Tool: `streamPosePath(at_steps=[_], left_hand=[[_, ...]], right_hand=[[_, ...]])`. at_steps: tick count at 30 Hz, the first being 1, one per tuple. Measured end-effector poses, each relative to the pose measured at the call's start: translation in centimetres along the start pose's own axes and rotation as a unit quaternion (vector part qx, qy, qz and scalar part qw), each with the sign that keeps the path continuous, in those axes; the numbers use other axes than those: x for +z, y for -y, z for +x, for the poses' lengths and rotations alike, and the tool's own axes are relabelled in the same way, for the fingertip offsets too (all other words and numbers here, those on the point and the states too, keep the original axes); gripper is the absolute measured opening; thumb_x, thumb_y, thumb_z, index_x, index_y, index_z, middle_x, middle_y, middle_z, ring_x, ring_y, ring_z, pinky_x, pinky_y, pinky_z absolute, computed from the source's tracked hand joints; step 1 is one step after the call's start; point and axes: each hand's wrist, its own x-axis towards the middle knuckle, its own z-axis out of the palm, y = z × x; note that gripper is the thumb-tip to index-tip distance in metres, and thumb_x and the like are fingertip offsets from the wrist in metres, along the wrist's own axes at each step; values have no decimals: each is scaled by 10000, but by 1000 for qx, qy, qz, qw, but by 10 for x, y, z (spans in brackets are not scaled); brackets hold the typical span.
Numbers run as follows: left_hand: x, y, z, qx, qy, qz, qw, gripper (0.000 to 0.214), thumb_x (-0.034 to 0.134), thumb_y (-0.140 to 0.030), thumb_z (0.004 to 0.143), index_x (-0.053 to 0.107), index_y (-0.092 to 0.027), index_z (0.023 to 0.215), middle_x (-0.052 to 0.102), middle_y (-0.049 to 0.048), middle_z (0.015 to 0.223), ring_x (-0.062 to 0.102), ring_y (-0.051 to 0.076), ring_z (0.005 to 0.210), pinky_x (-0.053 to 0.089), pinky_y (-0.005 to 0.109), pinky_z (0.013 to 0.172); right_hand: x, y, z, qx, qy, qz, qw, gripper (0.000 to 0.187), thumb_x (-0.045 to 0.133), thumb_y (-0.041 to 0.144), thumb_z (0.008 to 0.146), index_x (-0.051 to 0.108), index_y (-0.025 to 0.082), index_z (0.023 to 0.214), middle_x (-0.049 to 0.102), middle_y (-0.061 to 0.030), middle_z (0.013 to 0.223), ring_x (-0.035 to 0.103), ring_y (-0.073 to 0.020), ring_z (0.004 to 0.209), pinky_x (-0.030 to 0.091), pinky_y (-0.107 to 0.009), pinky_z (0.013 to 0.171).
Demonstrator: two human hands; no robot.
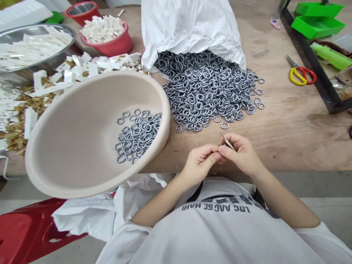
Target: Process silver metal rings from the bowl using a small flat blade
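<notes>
My left hand [199, 163] and my right hand [246, 156] meet at the table's front edge, fingertips pinched together. A thin, pointed, tan tool [229, 142] sticks out of my right hand's grip; its exact kind is unclear. Whatever my left fingers pinch is hidden. Just beyond the hands lies a heap of grey metal rings [209, 95], spilling from a white sack [189, 25]. One loose ring [224, 125] sits closest to my right hand. To the left, a large beige basin [74, 128] tilts toward me, with a smaller cluster of rings [139, 135] along its right side.
Scissors [301, 75] with red and yellow handles lie at right, near a black metal frame [313, 58] and green trays [316, 26]. Behind the basin are white plastic pieces [68, 77], a red bowl [110, 46] and a steel bowl [72, 40]. A red stool [30, 227] stands lower left.
</notes>
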Motion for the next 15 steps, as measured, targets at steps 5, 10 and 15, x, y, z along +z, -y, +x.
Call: streamPosePath(at_steps=[5, 10, 15], left_hand=[[-8, -2, -4, 34, -11, 62, 997, 144, 654, -292, 949, 726, -169, 929, 756, 45, 875, 701, 152, 812, 540, 253, 775], [-12, 0, -3, 59, -35, 99, 993, 146, 671, -303, 936, 704, -167, 894, 693, 16, 784, 610, 122, 714, 468, 229, 691], [-13, 3, -2, 59, -27, 114, 991, 175, 650, -322, 947, 675, -162, 879, 638, 12, 761, 556, 124, 696, 438, 240, 676]], right_hand=[[-7, 6, -6, -92, -80, -209, 970, 270, 546, 450, 993, 615, 206, 903, 532, 32, 698, 486, -114, 615, 388, -260, 602], [-2, 10, -23, -199, -57, -455, 866, 283, 518, 372, 1004, 561, 200, 783, 556, 13, 681, 481, -116, 603, 312, -274, 591], [3, 11, -26, -208, -46, -493, 844, 339, 500, 378, 1009, 504, 202, 719, 518, 22, 636, 457, -110, 572, 276, -275, 578]])
